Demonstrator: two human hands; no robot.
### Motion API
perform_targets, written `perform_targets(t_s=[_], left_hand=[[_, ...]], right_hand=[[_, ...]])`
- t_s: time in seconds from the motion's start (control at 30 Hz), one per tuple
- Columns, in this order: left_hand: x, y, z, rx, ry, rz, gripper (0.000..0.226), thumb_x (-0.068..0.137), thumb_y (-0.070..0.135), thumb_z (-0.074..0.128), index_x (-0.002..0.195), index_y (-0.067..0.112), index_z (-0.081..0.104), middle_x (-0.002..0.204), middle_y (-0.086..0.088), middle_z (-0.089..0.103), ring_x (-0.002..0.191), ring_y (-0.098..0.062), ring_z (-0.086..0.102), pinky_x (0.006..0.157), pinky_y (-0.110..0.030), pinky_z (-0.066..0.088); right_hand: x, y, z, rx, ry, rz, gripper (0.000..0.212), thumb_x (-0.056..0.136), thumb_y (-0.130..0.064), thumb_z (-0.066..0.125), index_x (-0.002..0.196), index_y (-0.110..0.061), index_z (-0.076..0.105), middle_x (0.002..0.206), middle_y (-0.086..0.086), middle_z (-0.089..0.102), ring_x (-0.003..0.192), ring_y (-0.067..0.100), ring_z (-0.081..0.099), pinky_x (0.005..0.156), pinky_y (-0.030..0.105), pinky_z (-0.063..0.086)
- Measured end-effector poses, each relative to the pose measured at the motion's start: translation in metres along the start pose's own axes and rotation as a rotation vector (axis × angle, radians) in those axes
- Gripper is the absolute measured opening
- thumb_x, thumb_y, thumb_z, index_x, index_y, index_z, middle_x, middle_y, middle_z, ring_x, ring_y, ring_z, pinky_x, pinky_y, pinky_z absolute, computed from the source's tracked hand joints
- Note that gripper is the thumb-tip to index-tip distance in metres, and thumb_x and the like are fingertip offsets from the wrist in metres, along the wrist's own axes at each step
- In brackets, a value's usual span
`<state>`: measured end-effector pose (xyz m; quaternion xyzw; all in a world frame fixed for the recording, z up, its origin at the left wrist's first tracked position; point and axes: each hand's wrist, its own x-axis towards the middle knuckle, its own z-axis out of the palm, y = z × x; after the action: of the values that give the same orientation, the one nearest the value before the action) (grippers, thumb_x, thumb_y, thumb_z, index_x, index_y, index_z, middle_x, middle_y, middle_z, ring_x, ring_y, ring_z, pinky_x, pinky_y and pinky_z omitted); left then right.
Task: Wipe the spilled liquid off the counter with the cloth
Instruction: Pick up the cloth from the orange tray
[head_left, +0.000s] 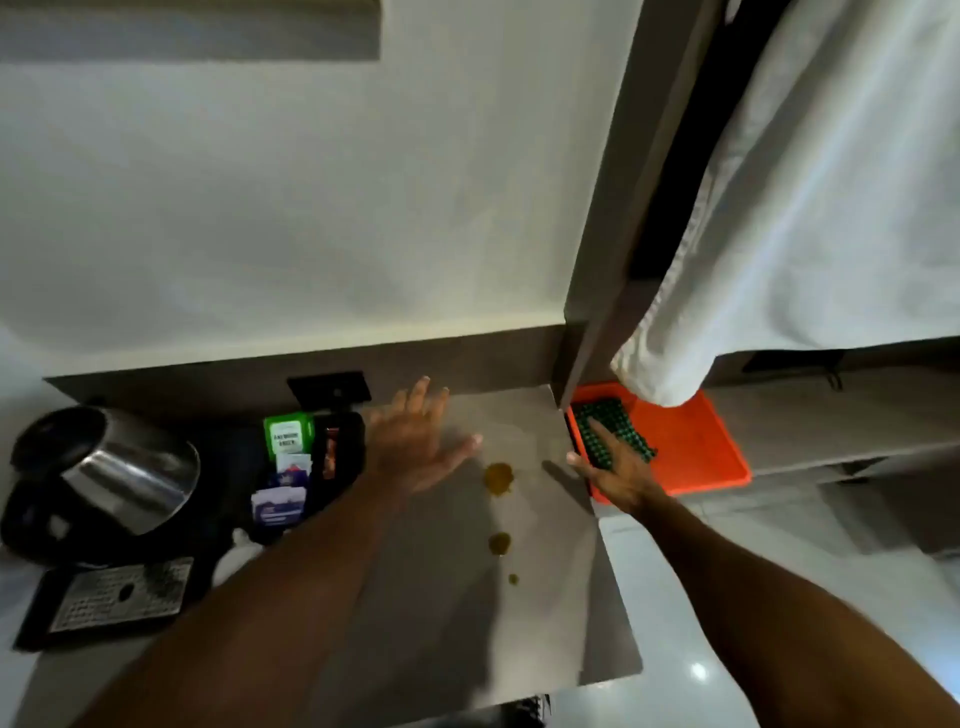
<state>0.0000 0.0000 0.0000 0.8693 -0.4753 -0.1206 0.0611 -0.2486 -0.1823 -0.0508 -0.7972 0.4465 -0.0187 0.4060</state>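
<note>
1. Head view: three brownish spilled-liquid spots (499, 478) are seen on the grey surface (561, 613).
2. Left hand (415, 447) is held spread, grip empty, above the surface.
3. Right hand (615, 475) is laid flat, fingers apart, on the dark green textured cloth (613, 426) in the orange plastic tray (696, 447).

The grey counter (441, 623) carries three brownish spills: a big one (499, 478), a smaller one (500, 542) nearer to the person, and a tiny drop (513, 578) nearer again. Left of the big spill stands a black holder (343, 447) with sachets (288, 467), and farther left a steel kettle (130, 467) on a dark tray (223, 499). In front of the kettle lies a metal drip grid (122, 592). Right of the big spill, past the counter edge, an orange tray (701, 447) sits on a lower shelf (831, 421) and holds a green cloth (613, 421).
</note>
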Motion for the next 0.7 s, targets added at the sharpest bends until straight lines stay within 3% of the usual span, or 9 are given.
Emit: perform_targets(t_s=[0.1, 0.23, 0.33, 0.47, 0.53, 0.6, 0.7], left_hand=[[0.016, 0.000, 0.042, 0.080, -0.148, 0.006, 0.094, 0.083, 0.085, 0.041, 0.160, 0.032, 0.024, 0.172, -0.004, 0.014, 0.154, -0.031, 0.022, 0.122, -0.057, 0.019], [0.025, -0.011, 0.091, 0.055, -0.278, -0.096, 0.095, 0.080, 0.083, 0.050, 0.158, 0.034, 0.029, 0.170, 0.000, 0.021, 0.153, -0.027, 0.025, 0.122, -0.053, 0.022], [0.025, -0.015, 0.113, 0.017, -0.337, -0.140, 0.092, 0.079, 0.083, 0.047, 0.155, 0.033, 0.035, 0.168, 0.001, 0.024, 0.153, -0.026, 0.025, 0.120, -0.052, 0.023], [0.022, -0.015, 0.120, 0.031, -0.283, -0.122, 0.087, 0.080, 0.068, 0.068, 0.153, 0.029, 0.042, 0.166, -0.003, 0.030, 0.151, -0.028, 0.028, 0.117, -0.055, 0.032], [0.025, -0.014, 0.117, 0.041, -0.292, -0.119, 0.086, 0.080, 0.064, 0.070, 0.153, 0.028, 0.043, 0.166, -0.004, 0.031, 0.151, -0.028, 0.029, 0.116, -0.054, 0.034], [0.027, -0.013, 0.114, 0.047, -0.317, -0.121, 0.086, 0.081, 0.064, 0.069, 0.154, 0.028, 0.041, 0.166, -0.002, 0.029, 0.152, -0.027, 0.028, 0.116, -0.054, 0.035], [0.025, -0.012, 0.114, 0.004, -0.333, -0.142, 0.086, 0.083, 0.063, 0.068, 0.155, 0.028, 0.038, 0.168, -0.002, 0.024, 0.153, -0.028, 0.023, 0.117, -0.054, 0.035]], right_hand=[[0.021, 0.036, -0.010, 0.284, 0.127, 0.161, 0.076, 0.086, -0.025, 0.079, 0.150, -0.008, 0.042, 0.148, 0.016, 0.052, 0.136, 0.030, 0.050, 0.116, 0.046, 0.039], [0.060, 0.078, -0.029, 0.551, 0.108, 0.363, 0.057, 0.084, 0.014, 0.069, 0.138, 0.006, 0.050, 0.120, 0.021, 0.062, 0.109, 0.030, 0.060, 0.094, 0.044, 0.054], [0.086, 0.098, -0.045, 0.632, 0.010, 0.471, 0.052, 0.085, 0.023, 0.056, 0.133, 0.004, 0.052, 0.112, 0.018, 0.061, 0.092, 0.028, 0.060, 0.074, 0.034, 0.049], [0.120, 0.120, -0.059, 0.530, 0.048, 0.472, 0.041, 0.075, 0.029, 0.050, 0.114, 0.020, 0.058, 0.092, 0.020, 0.059, 0.079, 0.029, 0.053, 0.063, 0.037, 0.040], [0.137, 0.132, -0.061, 0.503, 0.038, 0.456, 0.043, 0.076, 0.030, 0.049, 0.118, 0.024, 0.055, 0.100, 0.024, 0.059, 0.085, 0.036, 0.056, 0.073, 0.047, 0.045], [0.151, 0.140, -0.059, 0.476, 0.026, 0.429, 0.047, 0.080, 0.028, 0.052, 0.126, 0.017, 0.055, 0.112, 0.026, 0.061, 0.102, 0.040, 0.058, 0.092, 0.054, 0.048], [0.162, 0.141, -0.049, 0.428, -0.028, 0.402, 0.056, 0.083, 0.018, 0.063, 0.135, 0.003, 0.053, 0.137, 0.016, 0.058, 0.124, 0.030, 0.055, 0.110, 0.046, 0.044]])
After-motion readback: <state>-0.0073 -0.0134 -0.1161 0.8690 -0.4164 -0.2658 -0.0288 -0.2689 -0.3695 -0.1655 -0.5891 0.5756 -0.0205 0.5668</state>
